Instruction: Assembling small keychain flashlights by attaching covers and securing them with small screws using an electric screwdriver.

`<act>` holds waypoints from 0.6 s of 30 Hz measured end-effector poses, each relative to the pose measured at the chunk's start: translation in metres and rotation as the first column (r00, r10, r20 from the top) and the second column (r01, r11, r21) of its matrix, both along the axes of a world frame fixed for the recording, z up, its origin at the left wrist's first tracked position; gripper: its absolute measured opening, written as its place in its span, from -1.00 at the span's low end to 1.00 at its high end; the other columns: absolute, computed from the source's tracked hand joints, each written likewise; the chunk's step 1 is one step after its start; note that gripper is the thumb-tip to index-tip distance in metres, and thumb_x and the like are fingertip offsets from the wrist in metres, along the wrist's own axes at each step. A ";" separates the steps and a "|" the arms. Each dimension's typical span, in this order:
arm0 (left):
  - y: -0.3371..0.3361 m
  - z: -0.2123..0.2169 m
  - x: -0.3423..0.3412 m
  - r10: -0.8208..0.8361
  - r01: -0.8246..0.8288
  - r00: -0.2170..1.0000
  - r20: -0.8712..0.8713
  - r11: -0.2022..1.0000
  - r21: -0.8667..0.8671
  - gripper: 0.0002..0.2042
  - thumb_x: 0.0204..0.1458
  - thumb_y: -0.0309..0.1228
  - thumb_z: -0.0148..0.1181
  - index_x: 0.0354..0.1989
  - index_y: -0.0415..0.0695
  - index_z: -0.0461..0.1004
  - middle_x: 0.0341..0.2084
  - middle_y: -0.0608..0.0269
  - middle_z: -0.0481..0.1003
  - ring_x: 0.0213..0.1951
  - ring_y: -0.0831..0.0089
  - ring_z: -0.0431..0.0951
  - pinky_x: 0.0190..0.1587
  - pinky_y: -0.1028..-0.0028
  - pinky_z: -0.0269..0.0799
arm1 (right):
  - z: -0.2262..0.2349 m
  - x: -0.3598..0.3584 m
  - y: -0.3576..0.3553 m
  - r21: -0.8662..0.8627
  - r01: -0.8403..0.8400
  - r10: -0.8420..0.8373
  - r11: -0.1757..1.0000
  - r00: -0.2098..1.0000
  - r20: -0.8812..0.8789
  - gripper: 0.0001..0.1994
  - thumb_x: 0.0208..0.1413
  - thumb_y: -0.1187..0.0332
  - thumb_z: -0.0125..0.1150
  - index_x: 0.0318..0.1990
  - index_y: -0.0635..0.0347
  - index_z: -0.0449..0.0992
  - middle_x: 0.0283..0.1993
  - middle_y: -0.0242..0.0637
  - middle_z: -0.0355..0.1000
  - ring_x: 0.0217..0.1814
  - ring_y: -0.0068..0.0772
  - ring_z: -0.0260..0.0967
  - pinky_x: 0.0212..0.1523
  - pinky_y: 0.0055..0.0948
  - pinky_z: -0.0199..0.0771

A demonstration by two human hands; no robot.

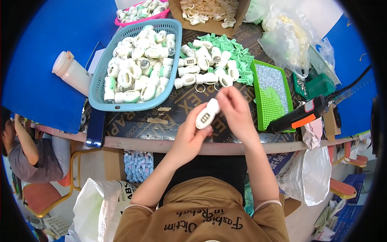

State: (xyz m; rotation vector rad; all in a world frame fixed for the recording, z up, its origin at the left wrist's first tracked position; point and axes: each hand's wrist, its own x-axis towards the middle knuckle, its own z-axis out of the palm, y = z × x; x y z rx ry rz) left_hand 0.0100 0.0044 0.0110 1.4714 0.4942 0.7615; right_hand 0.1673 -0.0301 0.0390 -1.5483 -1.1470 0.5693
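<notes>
My left hand (190, 128) grips a small white plastic flashlight body (206, 117), its oval opening with metal contacts facing up. Close to its upper end, my right hand (235, 108) has its fingers pinched together; whatever they hold, if anything, is hidden. Beyond my hands lie several similar white flashlight bodies (189, 80) with metal rings at their ends, beside a heap of green plastic clips (242, 56). A blue basket (95, 90) at the left is piled with white and green flashlights (137, 76), some showing clear lens ends.
At the right lie a green tray (260, 109) of tiny silvery pieces and a black-and-orange electric screwdriver (300, 115). A cardboard box (242, 12) of cream-coloured parts and a pink basket (167, 14) stand at the back. A pale bottle (72, 72) leans at left, near another person (30, 149).
</notes>
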 end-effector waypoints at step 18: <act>0.020 -0.009 -0.009 0.010 0.145 0.959 0.284 0.842 -0.520 -0.71 0.23 -0.32 -0.07 0.08 -0.11 0.20 -0.40 0.24 0.38 -0.52 0.61 0.24 -0.52 0.63 0.17 | -0.036 0.097 0.051 -0.194 0.301 -0.060 0.934 0.666 0.744 -0.67 -0.03 0.48 -0.07 -0.08 0.16 0.49 -0.05 -0.07 0.42 0.04 0.02 0.30 0.03 -0.14 0.33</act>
